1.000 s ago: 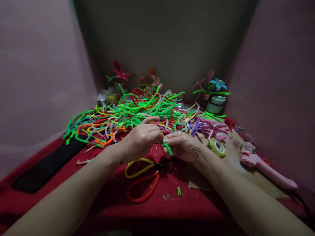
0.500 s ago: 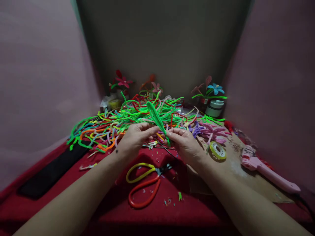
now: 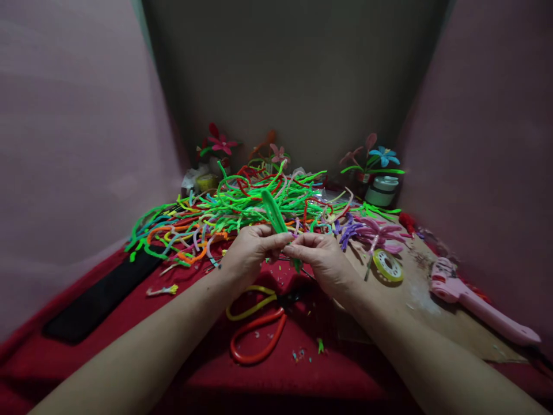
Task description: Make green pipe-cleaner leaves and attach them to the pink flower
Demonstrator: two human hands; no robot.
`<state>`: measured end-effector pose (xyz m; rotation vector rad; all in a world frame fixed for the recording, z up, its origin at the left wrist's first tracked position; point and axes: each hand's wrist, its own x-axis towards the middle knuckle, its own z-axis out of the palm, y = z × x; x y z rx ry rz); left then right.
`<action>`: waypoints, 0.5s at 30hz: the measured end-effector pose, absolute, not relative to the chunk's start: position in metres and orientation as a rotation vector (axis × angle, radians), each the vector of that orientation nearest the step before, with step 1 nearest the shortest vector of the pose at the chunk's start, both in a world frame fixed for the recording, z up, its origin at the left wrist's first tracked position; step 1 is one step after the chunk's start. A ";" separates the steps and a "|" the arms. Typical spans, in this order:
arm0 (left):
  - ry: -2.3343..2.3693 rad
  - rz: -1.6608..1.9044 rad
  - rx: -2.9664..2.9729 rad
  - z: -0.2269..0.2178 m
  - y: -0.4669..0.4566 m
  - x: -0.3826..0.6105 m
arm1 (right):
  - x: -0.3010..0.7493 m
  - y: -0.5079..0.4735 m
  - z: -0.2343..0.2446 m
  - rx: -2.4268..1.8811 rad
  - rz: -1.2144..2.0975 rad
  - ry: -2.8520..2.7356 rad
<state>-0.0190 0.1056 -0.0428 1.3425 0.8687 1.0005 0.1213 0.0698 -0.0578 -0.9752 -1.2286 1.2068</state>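
Between my two hands a green pipe-cleaner leaf point(image 3: 273, 211) stands up, its long loop tilted a little to the left. My left hand point(image 3: 254, 246) is closed on the lower part of the leaf, thumb against fingers. My right hand point(image 3: 317, 256) pinches the leaf's base from the other side, and a short green end pokes out below the fingertips. Just under the hands lie scissors point(image 3: 258, 340) with one yellow and one red handle, their blades in shadow. A large heap of pipe cleaners point(image 3: 242, 202), mostly green, rises behind the leaf.
At right, a cardboard sheet point(image 3: 415, 323) bears a pink glue gun point(image 3: 479, 308), a yellow tape roll point(image 3: 387, 266) and a pink pipe-cleaner flower point(image 3: 380, 233). A long black object point(image 3: 101, 297) lies at left on the red cloth point(image 3: 194, 369). Finished flowers point(image 3: 384, 155) and a lidded jar point(image 3: 382, 191) stand behind.
My hands have come closer together at the base of the leaf, and my left hand now grips it. The leaf's tip sits slightly lower. The whole view has shifted slightly.
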 end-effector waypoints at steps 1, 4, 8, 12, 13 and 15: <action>0.860 1.014 1.337 -0.043 0.106 -0.019 | 0.120 0.069 -0.057 -0.987 1.212 -1.224; 0.866 1.079 1.402 -0.041 0.104 -0.018 | 0.118 0.067 -0.056 -1.052 1.240 -1.208; 0.907 1.104 1.463 -0.036 0.101 -0.017 | 0.117 0.067 -0.056 -1.062 1.259 -1.216; 0.905 1.149 1.423 -0.036 0.102 -0.017 | 0.116 0.066 -0.056 -1.101 1.175 -1.302; 0.910 1.159 1.401 -0.036 0.103 -0.017 | 0.116 0.066 -0.056 -1.112 1.150 -1.321; 0.914 1.159 1.331 -0.036 0.105 -0.018 | 0.115 0.065 -0.055 -1.129 1.105 -1.355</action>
